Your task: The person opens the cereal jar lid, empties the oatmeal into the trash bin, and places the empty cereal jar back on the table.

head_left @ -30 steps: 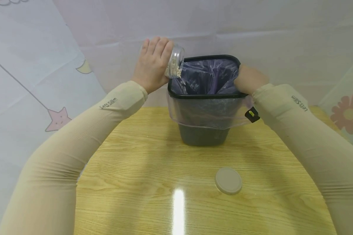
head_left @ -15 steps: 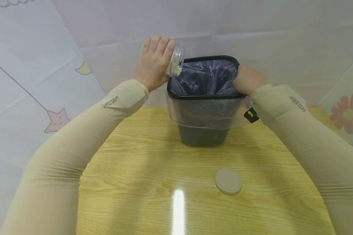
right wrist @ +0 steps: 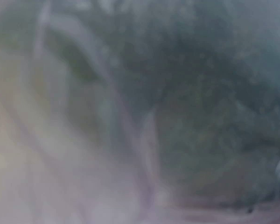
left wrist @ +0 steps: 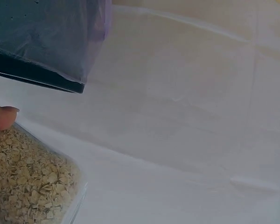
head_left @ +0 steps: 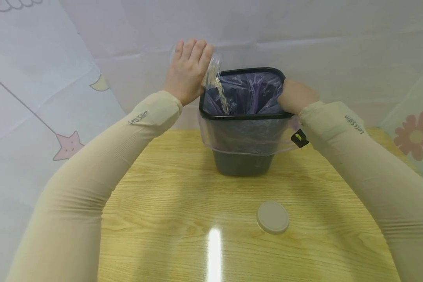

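Overhead, the left hand point(head_left: 187, 72) grips a tilted jar point(head_left: 213, 68) so oats point(head_left: 223, 98) spill into the lined bin point(head_left: 244, 117); the right hand point(head_left: 296, 96) clasps its rim, steadying it.

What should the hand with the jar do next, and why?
Probably keep the jar tipped over the bin. Oats are streaming from its mouth into the purple bag, and the left wrist view shows plenty left inside. The right hand holds the bin's rim.
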Motion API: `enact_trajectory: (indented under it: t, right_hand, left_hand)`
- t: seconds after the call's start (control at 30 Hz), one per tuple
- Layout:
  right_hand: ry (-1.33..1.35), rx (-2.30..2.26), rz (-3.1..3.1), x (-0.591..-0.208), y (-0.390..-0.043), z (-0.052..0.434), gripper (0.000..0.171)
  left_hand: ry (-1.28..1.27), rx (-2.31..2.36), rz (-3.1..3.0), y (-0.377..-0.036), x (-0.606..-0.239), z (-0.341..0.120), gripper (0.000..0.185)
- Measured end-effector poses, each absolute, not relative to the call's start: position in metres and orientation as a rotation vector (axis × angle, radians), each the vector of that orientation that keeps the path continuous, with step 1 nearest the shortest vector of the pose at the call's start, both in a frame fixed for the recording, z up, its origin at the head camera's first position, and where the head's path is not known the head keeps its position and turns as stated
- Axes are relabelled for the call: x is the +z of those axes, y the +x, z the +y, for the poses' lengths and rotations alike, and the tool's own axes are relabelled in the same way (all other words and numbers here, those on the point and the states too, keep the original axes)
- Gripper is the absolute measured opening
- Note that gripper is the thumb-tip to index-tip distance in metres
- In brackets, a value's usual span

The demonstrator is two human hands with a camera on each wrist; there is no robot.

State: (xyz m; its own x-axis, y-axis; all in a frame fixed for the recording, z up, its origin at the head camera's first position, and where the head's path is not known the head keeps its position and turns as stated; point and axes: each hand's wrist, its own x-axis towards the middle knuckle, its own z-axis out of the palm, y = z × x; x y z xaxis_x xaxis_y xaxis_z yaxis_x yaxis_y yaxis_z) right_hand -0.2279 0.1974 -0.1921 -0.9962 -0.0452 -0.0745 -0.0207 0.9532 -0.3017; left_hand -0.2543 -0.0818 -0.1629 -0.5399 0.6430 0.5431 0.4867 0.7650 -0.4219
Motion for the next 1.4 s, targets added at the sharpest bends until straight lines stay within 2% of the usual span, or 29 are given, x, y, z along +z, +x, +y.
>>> enact_trajectory:
  t: [0.87, 1.4]
  right_hand:
    - [-0.020, -0.459, 3.015, -0.1916, -0.2280, 0.1940, 0.062]
    - [-0.009, -0.455, 3.016, -0.1918, -0.2291, 0.1933, 0.061]
  left_hand:
    - [-0.859, 0.369, -2.238, -0.2579, -0.1641, -0.0763, 0.071]
    - [-0.884, 0.400, -2.225, -0.2599, -0.1660, -0.0728, 0.075]
